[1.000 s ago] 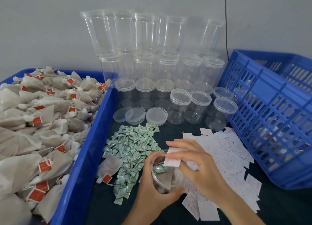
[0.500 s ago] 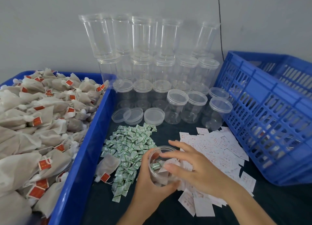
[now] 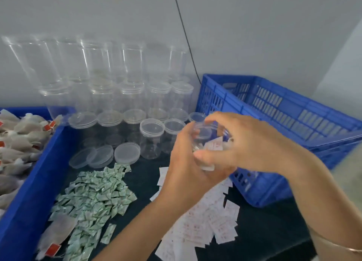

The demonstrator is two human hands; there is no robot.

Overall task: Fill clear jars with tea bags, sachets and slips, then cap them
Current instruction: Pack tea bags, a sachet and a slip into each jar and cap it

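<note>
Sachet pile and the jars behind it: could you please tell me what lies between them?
Three loose clear lids lie flat there, as the head view shows.

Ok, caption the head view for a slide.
Left hand and right hand grip a clear jar; sachets and slips lie heaped nearby.

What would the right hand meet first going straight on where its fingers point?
The clear jar that the right hand and left hand grip; beyond it, probably the capped jars, though height is unclear.

Jars (image 3: 151, 137) behind, crate (image 3: 274, 111) right (close), bin (image 3: 39, 172) left
</note>
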